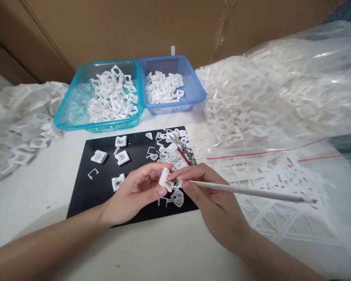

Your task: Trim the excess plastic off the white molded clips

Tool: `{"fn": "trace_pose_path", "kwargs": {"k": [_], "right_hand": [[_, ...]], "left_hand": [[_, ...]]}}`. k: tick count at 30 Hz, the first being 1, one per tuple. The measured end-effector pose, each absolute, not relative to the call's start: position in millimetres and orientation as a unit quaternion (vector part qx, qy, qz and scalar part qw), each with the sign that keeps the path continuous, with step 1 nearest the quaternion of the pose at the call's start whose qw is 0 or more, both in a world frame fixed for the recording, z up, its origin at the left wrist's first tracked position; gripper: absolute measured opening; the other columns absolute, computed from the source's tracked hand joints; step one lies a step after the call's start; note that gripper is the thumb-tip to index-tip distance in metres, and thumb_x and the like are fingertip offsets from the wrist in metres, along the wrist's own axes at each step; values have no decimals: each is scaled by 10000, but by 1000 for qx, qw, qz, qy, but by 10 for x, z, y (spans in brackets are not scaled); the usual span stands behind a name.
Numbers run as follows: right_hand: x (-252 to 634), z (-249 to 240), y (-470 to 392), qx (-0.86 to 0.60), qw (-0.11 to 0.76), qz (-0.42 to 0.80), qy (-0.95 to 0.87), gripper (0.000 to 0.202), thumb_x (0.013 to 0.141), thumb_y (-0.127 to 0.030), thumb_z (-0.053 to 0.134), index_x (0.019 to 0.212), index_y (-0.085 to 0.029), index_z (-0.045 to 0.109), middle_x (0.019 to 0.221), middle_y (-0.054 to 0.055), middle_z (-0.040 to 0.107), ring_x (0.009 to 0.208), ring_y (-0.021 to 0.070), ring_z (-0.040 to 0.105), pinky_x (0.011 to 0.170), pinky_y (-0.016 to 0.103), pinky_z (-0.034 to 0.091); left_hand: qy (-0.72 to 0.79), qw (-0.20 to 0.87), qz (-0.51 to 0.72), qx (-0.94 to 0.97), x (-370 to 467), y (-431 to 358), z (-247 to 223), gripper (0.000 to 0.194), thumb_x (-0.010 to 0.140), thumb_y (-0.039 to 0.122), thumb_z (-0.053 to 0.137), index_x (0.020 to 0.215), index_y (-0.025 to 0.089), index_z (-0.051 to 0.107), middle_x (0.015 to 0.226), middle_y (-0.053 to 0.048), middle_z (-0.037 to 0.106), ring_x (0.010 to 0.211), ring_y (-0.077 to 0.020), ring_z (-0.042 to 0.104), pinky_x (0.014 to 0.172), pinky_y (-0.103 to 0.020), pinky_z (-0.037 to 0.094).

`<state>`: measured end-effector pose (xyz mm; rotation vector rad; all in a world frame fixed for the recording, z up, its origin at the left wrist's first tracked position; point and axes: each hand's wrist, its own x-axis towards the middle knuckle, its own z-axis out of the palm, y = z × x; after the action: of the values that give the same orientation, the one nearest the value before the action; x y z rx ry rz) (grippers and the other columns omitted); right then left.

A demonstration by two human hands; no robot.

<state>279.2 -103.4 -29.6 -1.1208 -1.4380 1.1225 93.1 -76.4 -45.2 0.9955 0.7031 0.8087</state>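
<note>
My left hand [140, 189] pinches a small white plastic part [165, 180] between thumb and fingers, above a black mat [90, 195]. A long pale pen-like tool [245, 190] is gripped in my right hand [213, 199], its near end at the white part and its other end pointing right. The tool's tip is partly hidden by fingers and the part. Several white block-shaped parts [99, 156] lie on the mat's left half. Thin white scraps [169, 150] are heaped on its right side, with red-handled snips [183, 155] on top.
Behind the mat stand a teal basket [67, 107] and a blue basket [193, 84], both holding white parts. A large clear bag [280, 89] of white pieces fills the back right. White lattice frames [280, 199] lie at right; more bagged parts [20, 128] sit at left.
</note>
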Motion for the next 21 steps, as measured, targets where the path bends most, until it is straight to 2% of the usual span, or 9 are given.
{"fn": "trace_pose_path", "kwargs": {"k": [4,7,9,12,17,21], "right_hand": [[2925,-329,-939,-477,506,233,-680,164,898,-113,531,933,-235,635,963,28,714,948,172,660,850,326,506],[3053,-337,-852,-545,499,142,-658,130,892,-141,561,938,-230,643,936,40,709,935,193,660,839,349,507],[3085,-324,-829,-575,491,148,-637,96,890,-177,583,933,-233,647,916,36,704,907,194,658,810,348,510],[3023,-278,-866,-540,495,170,-659,70,870,-172,605,864,-225,651,813,14,669,785,165,627,703,314,492],[2825,-222,-996,-477,475,280,-684,78,855,-147,612,820,-208,647,644,-37,598,548,94,530,510,237,411],[2752,-260,-1041,-447,465,291,-707,82,866,-135,595,837,-201,632,642,-36,641,552,95,560,517,224,434]], "left_hand": [[319,749,358,457,935,-779,-456,288,854,180,678,1125,277,698,943,-42,697,763,-126,578,693,-209,480],[302,761,365,442,924,-788,-490,312,865,170,669,1148,301,679,1128,-43,695,834,-114,616,775,-209,503],[295,770,372,427,916,-793,-517,323,867,159,668,1155,305,669,1183,-37,690,884,-115,649,828,-217,512],[287,784,369,407,916,-797,-536,325,895,128,629,1157,320,635,1129,-18,722,917,-120,696,855,-226,525],[278,786,354,424,941,-798,-517,305,929,117,575,1185,284,567,819,5,763,750,-110,728,701,-183,548],[272,777,362,437,952,-811,-520,307,930,94,567,1184,265,572,828,18,749,764,-82,705,707,-161,537]]}}
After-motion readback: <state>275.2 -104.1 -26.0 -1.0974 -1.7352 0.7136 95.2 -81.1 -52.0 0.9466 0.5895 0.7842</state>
